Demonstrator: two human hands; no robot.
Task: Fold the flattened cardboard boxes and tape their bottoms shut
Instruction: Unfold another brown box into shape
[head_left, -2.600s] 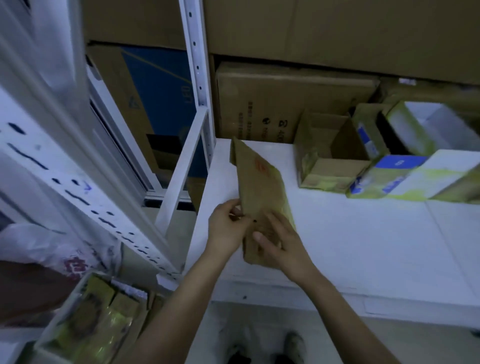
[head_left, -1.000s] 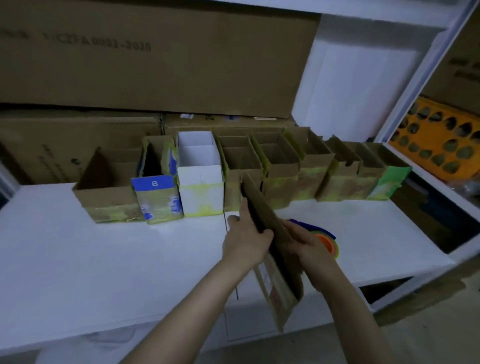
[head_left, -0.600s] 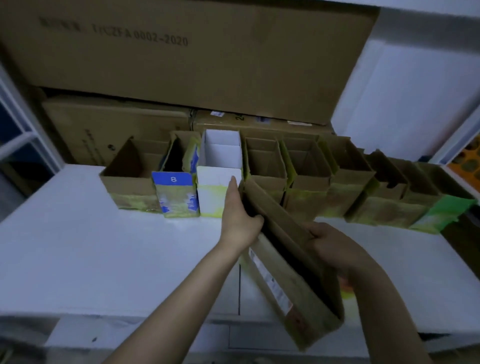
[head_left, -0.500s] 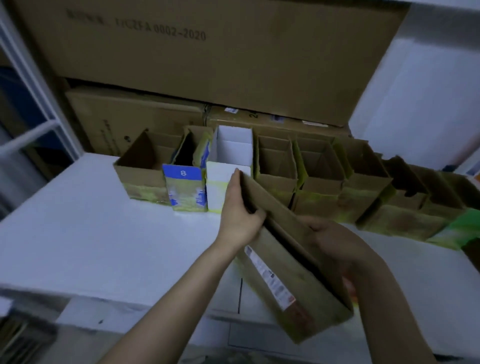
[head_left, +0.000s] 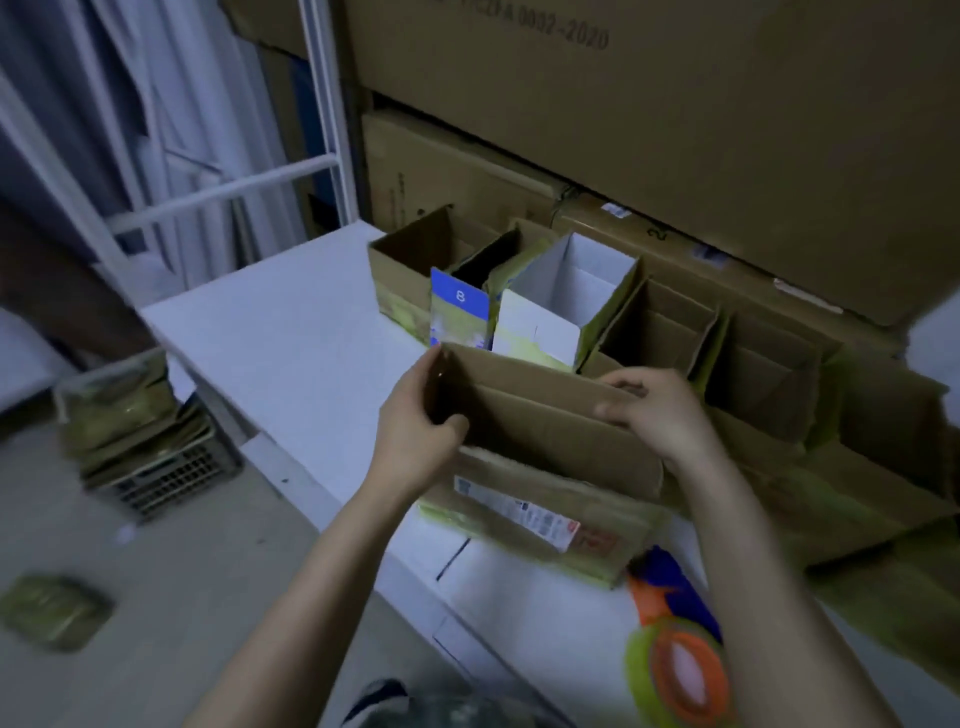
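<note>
A brown cardboard box (head_left: 545, 436) stands opened up on the white shelf (head_left: 291, 343), its top facing me and a white label on its near side. My left hand (head_left: 415, 426) grips its left end, thumb inside the opening. My right hand (head_left: 660, 410) pinches the top edge at the right end. A tape dispenser (head_left: 675, 644) with an orange core and a yellow-green roll lies on the shelf near my right forearm.
A row of opened boxes (head_left: 675, 332), brown, blue-labelled and white, lines the back of the shelf. Large cartons (head_left: 623, 104) are stacked behind them. A white rack post (head_left: 322, 104) stands at the left. Flattened boxes on a crate (head_left: 135, 436) sit on the floor.
The flattened box in my hands has been spread open into a rectangular shape and now stands on the shelf. My view has swung left.
</note>
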